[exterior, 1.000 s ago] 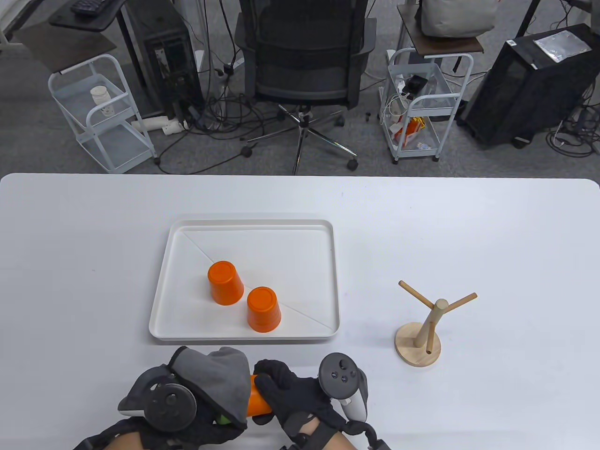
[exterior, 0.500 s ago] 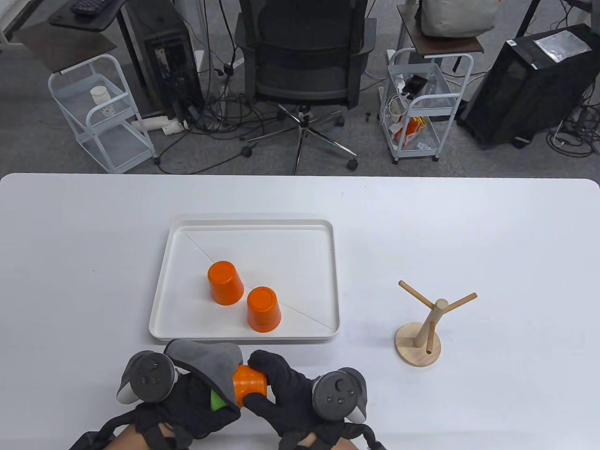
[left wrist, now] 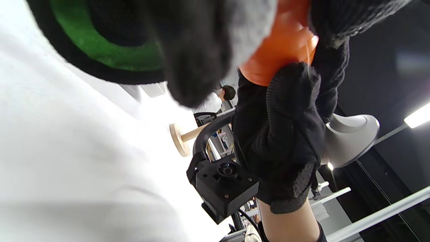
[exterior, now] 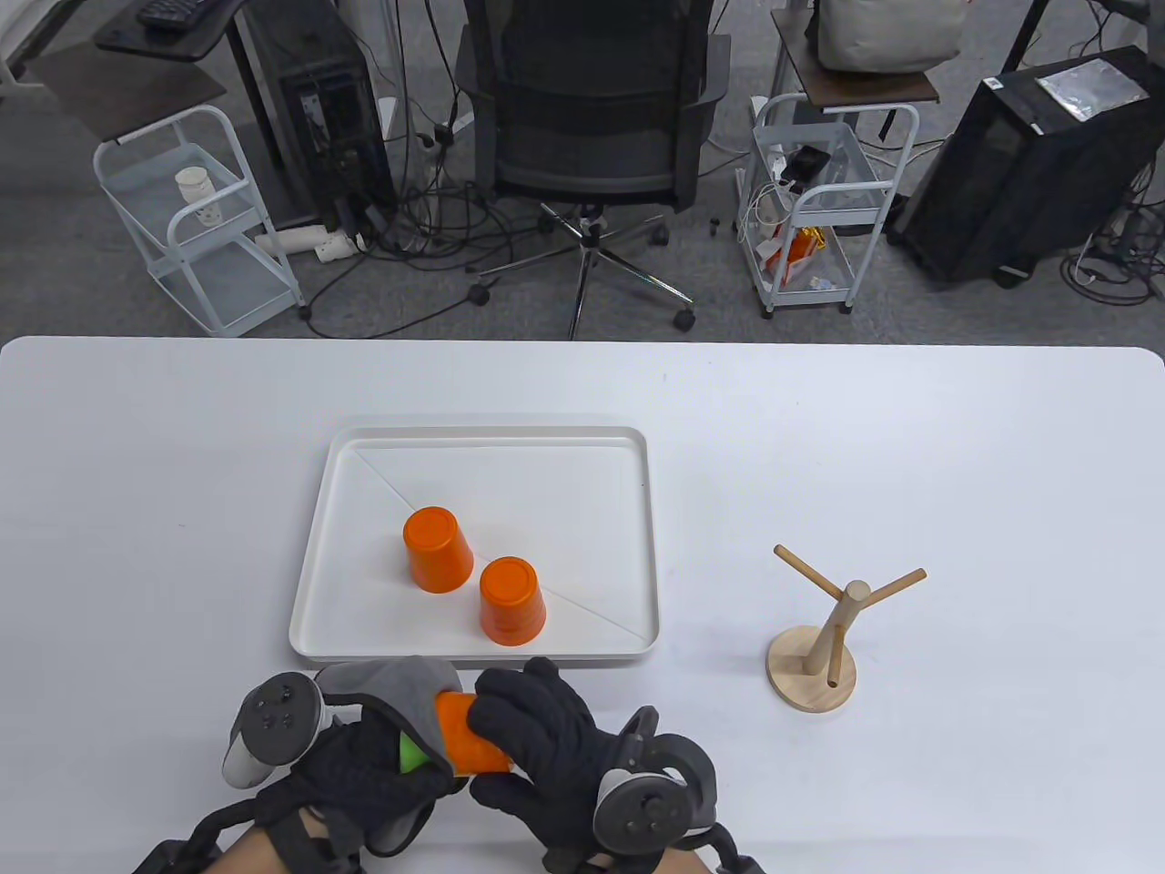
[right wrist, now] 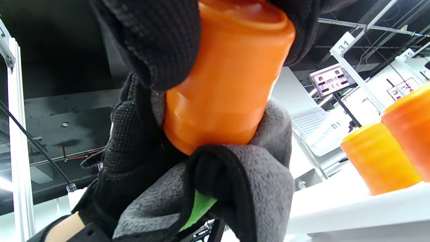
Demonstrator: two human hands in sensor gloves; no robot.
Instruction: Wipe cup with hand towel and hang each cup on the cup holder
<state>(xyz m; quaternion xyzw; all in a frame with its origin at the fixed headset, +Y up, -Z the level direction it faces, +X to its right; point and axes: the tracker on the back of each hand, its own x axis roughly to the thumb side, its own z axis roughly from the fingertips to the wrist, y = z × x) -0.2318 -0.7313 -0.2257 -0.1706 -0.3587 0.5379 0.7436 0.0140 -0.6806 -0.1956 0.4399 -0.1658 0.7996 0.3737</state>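
My right hand (exterior: pixel 523 728) grips an orange cup (exterior: pixel 466 739) by its closed end, above the table's near edge. My left hand (exterior: pixel 364 783) holds a grey hand towel (exterior: pixel 400 687) with green lining, bunched over the cup's open end. In the right wrist view the orange cup (right wrist: pixel 225 80) is held on its side with the towel (right wrist: pixel 235 181) wrapped round its rim. Two more orange cups (exterior: pixel 439 550) (exterior: pixel 511 601) stand upside down on the white tray (exterior: pixel 628 546). The wooden cup holder (exterior: pixel 824 637) stands bare at the right.
The white tray's near rim (exterior: pixel 473 657) lies just beyond my hands. The cup holder's pegs (exterior: pixel 896 583) stick out sideways. An office chair (exterior: pixel 592 137) and wire carts (exterior: pixel 196 218) stand on the floor past the table's far edge.
My right hand has rolled over the cup, its tracker swinging down towards me. The left hand has turned outward with the towel. The cup stays between both hands.
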